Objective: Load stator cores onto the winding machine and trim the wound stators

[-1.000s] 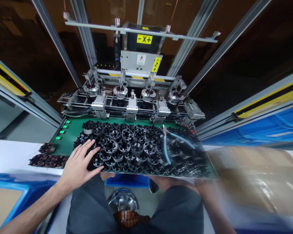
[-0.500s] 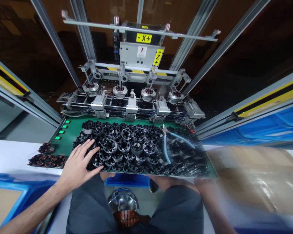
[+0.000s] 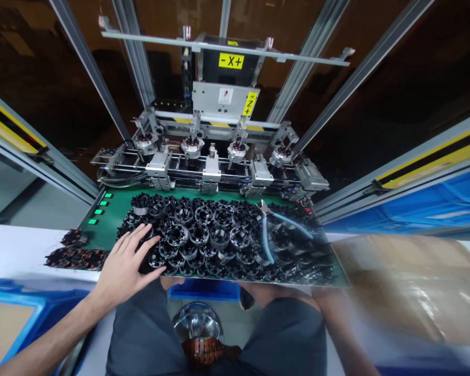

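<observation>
My left hand (image 3: 127, 263) rests at the left end of a packed bed of black slotted ring parts (image 3: 199, 235). Its fingers are spread over the rings, and nothing appears gripped in it. Of my right arm only the forearm (image 3: 339, 326) shows at the lower right. It runs up to the front edge of the green work surface (image 3: 119, 201), and that hand is hidden. Pliers with light blue handles (image 3: 267, 237) lie open on top of the rings at the right. Darker parts with copper-coloured windings (image 3: 76, 257) sit in a row at the far left.
Behind the rings stands a machine with several silver fixtures (image 3: 191, 146) under a head labelled X and Z (image 3: 227, 96). A blurred cardboard box (image 3: 411, 282) is at right. Blue crates (image 3: 426, 203) lie beyond it, and a blue bin (image 3: 31, 297) is at lower left.
The machine's head plate and the linkage above the fixtures have moved lower. My left hand, the pliers and the rings stay where they were.
</observation>
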Demonstrator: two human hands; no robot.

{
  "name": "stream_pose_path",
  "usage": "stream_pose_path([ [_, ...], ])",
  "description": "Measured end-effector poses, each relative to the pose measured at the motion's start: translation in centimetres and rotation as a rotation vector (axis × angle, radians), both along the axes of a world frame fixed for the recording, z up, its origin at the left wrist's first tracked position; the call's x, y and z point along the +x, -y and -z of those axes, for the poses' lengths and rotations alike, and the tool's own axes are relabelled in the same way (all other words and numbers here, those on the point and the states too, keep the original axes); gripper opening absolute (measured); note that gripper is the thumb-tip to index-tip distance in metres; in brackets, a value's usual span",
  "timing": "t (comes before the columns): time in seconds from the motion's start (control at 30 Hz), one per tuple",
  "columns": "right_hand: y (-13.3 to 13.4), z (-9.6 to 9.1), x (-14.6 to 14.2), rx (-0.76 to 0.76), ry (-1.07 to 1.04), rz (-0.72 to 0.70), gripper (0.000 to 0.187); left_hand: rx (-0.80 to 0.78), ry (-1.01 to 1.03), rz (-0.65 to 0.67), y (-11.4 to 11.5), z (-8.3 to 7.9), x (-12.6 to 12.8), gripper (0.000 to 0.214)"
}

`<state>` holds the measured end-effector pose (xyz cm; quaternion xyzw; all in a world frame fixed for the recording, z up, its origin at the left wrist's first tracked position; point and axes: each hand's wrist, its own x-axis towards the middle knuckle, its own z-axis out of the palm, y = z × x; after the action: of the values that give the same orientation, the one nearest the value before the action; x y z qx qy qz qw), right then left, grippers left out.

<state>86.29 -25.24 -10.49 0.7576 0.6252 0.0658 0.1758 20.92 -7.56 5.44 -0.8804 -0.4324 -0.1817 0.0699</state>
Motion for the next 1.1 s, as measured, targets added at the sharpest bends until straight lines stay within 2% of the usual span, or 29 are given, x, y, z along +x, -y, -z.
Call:
stream_pose_path([
  [0.17, -0.2, -1.2, -0.6, -0.001, -0.04, -0.034, 0.026, -0.012, 0.017, 0.0, 0.0, -0.1, 0.1, 0.061],
  [0.43, 0.3, -2.8, -1.3, 0.019, -0.067, -0.056, 0.021, -0.032, 0.026, -0.014, 0.1, -0.1, 0.1, 0.059],
  [0.8, 0.1, -2.1, -1.1, -0.026, -0.022, -0.038, 0.019, -0.039, 0.023, -0.016, 0.1, 0.0, 0.0, 0.06],
  [1.1, 0.3, -2.1, -0.8, -0.07, 0.016, -0.112, 0.018, -0.042, 0.037, -0.015, 0.1, -0.1, 0.1, 0.061],
])
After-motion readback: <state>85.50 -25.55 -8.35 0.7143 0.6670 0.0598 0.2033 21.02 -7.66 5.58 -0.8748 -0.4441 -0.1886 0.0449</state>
